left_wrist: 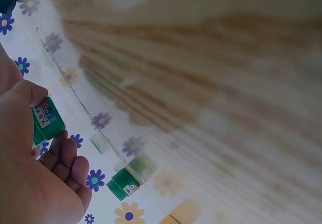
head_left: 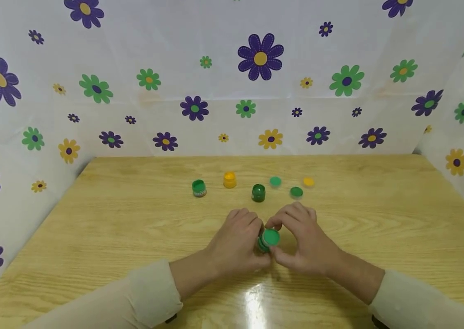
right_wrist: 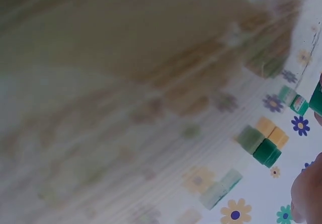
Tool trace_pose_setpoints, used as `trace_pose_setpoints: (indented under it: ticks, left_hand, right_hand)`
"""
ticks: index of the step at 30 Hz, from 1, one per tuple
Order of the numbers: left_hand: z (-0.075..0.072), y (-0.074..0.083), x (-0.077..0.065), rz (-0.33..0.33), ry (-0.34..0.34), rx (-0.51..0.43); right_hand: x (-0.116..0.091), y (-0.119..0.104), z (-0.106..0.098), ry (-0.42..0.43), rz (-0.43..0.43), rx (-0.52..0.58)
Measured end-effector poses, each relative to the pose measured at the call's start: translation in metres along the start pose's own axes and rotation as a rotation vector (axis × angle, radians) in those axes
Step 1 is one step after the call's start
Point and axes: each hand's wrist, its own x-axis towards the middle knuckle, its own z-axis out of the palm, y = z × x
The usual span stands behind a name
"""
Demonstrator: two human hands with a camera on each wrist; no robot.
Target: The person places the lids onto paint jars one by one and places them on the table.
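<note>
My left hand (head_left: 238, 240) grips a small green paint jar (head_left: 263, 244) above the front middle of the table. In the left wrist view, thumb and fingers curl round this jar (left_wrist: 50, 121), whose side carries a printed label. On top of it sits a round, lighter green lid (head_left: 271, 237). My right hand (head_left: 308, 240) pinches the lid's rim between thumb and fingers. In the right wrist view, only part of that hand (right_wrist: 308, 194) shows at the right edge.
Behind my hands stand an open green jar (head_left: 199, 188), a yellow-orange jar (head_left: 229, 179) and a dark green jar (head_left: 258, 193). Right of them lie a light green lid (head_left: 275, 182), a darker green lid (head_left: 296, 192) and an orange lid (head_left: 308, 182). A flowered cloth (head_left: 215, 82) borders the wooden table (head_left: 113, 219).
</note>
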Motion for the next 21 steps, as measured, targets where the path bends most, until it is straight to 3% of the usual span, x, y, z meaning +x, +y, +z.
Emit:
trace_pose_setpoints:
  ticks: [14, 21]
  left_hand:
    - [-0.0039, 0.0022, 0.0003, -0.011, -0.04, -0.021]
    - [-0.0042, 0.0021, 0.0003, -0.017, -0.031, -0.018]
  right_hand:
    - [0.0007, 0.0001, 0.0015, -0.055, -0.008, 0.046]
    - [0.0016, -0.0012, 0.0023, -0.062, 0.005, 0.001]
